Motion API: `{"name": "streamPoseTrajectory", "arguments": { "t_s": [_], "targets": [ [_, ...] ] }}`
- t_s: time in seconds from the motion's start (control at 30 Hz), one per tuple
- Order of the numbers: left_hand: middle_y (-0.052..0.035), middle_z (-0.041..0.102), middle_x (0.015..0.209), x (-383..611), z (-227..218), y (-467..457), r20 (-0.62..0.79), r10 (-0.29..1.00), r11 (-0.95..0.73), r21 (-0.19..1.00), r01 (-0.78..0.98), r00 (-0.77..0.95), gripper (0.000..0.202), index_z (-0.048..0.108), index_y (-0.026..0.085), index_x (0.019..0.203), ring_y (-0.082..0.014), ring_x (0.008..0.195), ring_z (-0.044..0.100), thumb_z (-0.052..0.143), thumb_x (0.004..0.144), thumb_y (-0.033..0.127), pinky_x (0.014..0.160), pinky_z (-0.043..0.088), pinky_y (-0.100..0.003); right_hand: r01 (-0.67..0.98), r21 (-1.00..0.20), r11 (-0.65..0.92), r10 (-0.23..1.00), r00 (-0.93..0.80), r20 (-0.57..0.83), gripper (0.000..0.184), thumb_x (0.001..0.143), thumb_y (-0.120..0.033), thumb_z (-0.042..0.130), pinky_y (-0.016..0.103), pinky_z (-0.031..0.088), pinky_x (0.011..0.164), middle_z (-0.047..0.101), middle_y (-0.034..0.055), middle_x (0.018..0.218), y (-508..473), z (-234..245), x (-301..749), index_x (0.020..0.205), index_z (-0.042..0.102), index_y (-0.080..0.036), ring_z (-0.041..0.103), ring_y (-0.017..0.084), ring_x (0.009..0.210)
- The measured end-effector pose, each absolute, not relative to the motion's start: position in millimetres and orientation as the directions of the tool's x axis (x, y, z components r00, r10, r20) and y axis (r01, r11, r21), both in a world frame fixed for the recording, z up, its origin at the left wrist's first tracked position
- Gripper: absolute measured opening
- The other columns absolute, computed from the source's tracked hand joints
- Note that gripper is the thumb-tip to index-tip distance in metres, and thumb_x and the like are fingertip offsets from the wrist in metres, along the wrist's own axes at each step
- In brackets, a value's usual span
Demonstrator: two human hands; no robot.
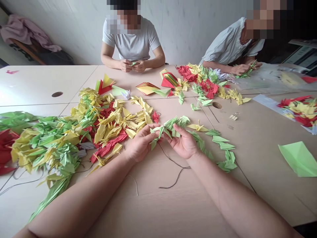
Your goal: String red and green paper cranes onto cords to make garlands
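Observation:
Between my two hands is a bunched string of green folded paper cranes (174, 124). My left hand (142, 142) closes round its left end, with the thumb against the paper. My right hand (184, 142) grips the other side, thumb on top and fingers curled beneath. A dark cord (173, 162) trails from below the bunch onto the table. Right of my right hand, more green folded pieces (224, 145) lie in a curved row, and a single yellow crane (197, 127) rests just behind it. A small red folded piece (155, 117) lies near my left fingertips.
Heaps of yellow, green and red cranes (56, 142) cover the table's left side. Behind lie stacks of coloured paper (148, 88). A binder clip (234, 116) and a green sheet (298, 158) are at right. Two people (132, 43) sit across, folded paper in their hands.

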State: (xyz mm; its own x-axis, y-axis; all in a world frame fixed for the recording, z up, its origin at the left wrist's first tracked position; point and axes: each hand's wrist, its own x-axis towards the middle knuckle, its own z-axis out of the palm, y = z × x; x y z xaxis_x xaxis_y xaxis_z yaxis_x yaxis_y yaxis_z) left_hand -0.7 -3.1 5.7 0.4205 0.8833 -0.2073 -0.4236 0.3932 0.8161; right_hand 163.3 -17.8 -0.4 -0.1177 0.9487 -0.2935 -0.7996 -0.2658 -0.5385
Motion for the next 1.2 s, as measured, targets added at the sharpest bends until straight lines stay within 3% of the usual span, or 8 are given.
{"name": "streamPoseTrajectory", "arguments": {
  "t_s": [0.23,0.33,0.43,0.57,0.73,0.93,1.2],
  "targets": [
    [0.0018,0.064,0.07,0,3,-4,-0.127,0.925,0.266,0.89,-0.37,0.359,0.022,0.065,0.019,0.088,-0.01,0.062,0.057,0.077,0.075,0.032,0.059,0.044,-0.021,-0.8,-0.522,-0.295,0.93,-0.115,-0.348,0.026,0.061,-0.021,0.087,0.02,0.06,0.065,0.076,0.0,0.082,-18,1,165,0.08,0.068,-0.019,0.072,0.014,0.078],
    [0.0003,0.064,0.066,-1,1,-3,-0.136,0.921,0.272,0.895,-0.353,0.365,0.02,0.063,0.017,0.076,-0.0104,0.061,0.057,0.073,0.079,0.034,0.057,0.043,-0.021,-0.8,-0.51,-0.316,0.916,-0.117,-0.385,0.03,0.057,-0.025,0.09,0.02,0.059,0.063,0.074,-0.0002,0.076,-19,2,166,0.076,0.068,-0.019,0.07,0.013,0.075],
    [0.0011,0.063,0.065,-1,1,-1,-0.183,0.918,0.323,0.859,-0.397,0.351,0.021,0.061,0.017,0.071,-0.0103,0.059,0.059,0.077,0.074,0.03,0.058,0.045,-0.021,-0.784,-0.515,-0.347,0.902,-0.128,-0.412,0.033,0.051,-0.028,0.093,0.02,0.057,0.057,0.072,-0.0012,0.069,-20,3,166,0.07,0.068,-0.02,0.067,0.013,0.067],
    [0.0033,0.063,0.066,-1,3,0,-0.212,0.91,0.363,0.824,-0.435,0.357,0.024,0.06,0.017,0.071,-0.0088,0.057,0.058,0.083,0.065,0.024,0.059,0.047,-0.021,-0.713,-0.622,-0.324,0.932,-0.126,-0.341,0.027,0.056,-0.027,0.09,0.022,0.054,0.057,0.074,-0.0029,0.077,-24,2,164,0.075,0.072,-0.021,0.066,0.013,0.069],
    [0.0025,0.065,0.068,1,5,-1,-0.187,0.931,0.32,0.833,-0.451,0.315,0.03,0.06,0.016,0.069,-0.0091,0.062,0.059,0.087,0.059,0.024,0.062,0.047,-0.021,-0.586,-0.76,-0.281,0.96,-0.18,-0.216,0.023,0.066,-0.031,0.084,0.025,0.056,0.067,0.075,-0.0018,0.096,-26,0,162,0.087,0.076,-0.025,0.067,0.016,0.086],
    [0.0023,0.066,0.07,1,0,0,-0.162,0.941,0.285,0.855,-0.434,0.298,0.036,0.059,0.016,0.07,-0.0087,0.063,0.058,0.09,0.056,0.028,0.063,0.044,-0.021,-0.543,-0.798,-0.262,0.965,-0.155,-0.211,0.022,0.067,-0.032,0.084,0.024,0.055,0.068,0.075,-0.0031,0.095,-26,-1,160,0.087,0.076,-0.027,0.066,0.015,0.088],
    [0.0018,0.063,0.07,-2,-2,-3,-0.092,0.92,0.242,0.899,-0.365,0.382,0.027,0.064,0.016,0.078,-0.0101,0.065,0.057,0.078,0.075,0.039,0.067,0.045,-0.023,-0.54,-0.82,-0.192,0.981,-0.081,-0.177,0.02,0.067,-0.034,0.084,0.024,0.051,0.066,0.074,-0.002,0.089,-25,2,155,0.082,0.075,-0.025,0.063,0.013,0.08]
  ]
}}
